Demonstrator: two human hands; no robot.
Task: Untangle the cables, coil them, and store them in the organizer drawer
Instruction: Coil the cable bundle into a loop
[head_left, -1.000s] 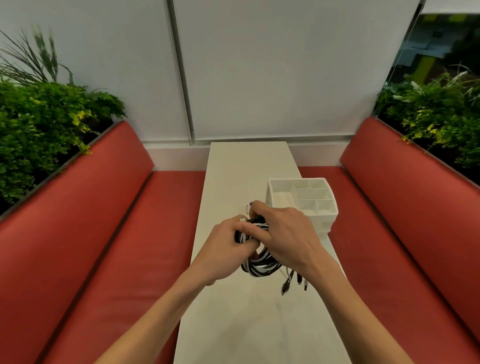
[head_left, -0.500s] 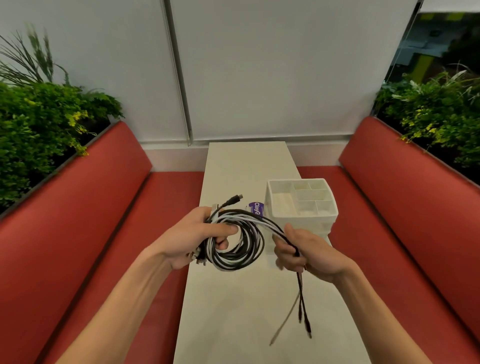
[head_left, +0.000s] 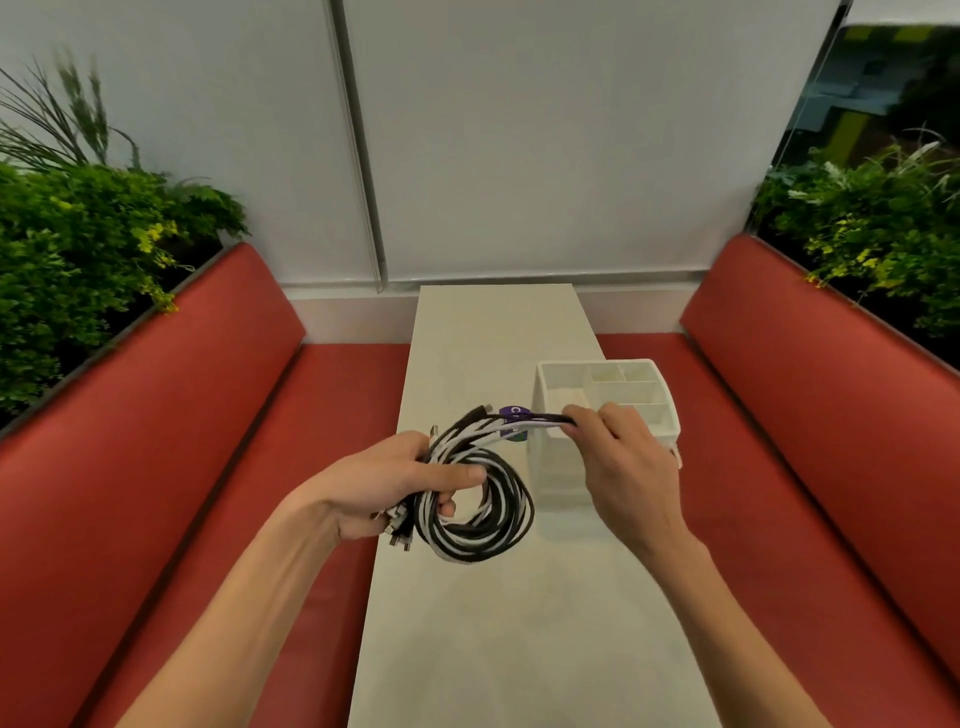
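Cables (head_left: 480, 512): coil gripped in left hand (head_left: 384, 486), strands pinched by right hand (head_left: 623, 462) near organizer (head_left: 670, 415) at table (head_left: 493, 322) right edge; red benches (head_left: 182, 415) along both long edges.

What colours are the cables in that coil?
Black and white strands mixed in the coil, gripped by the left hand; clearest in the head view.

head-worn view, forward and down over the table (head_left: 498, 332)
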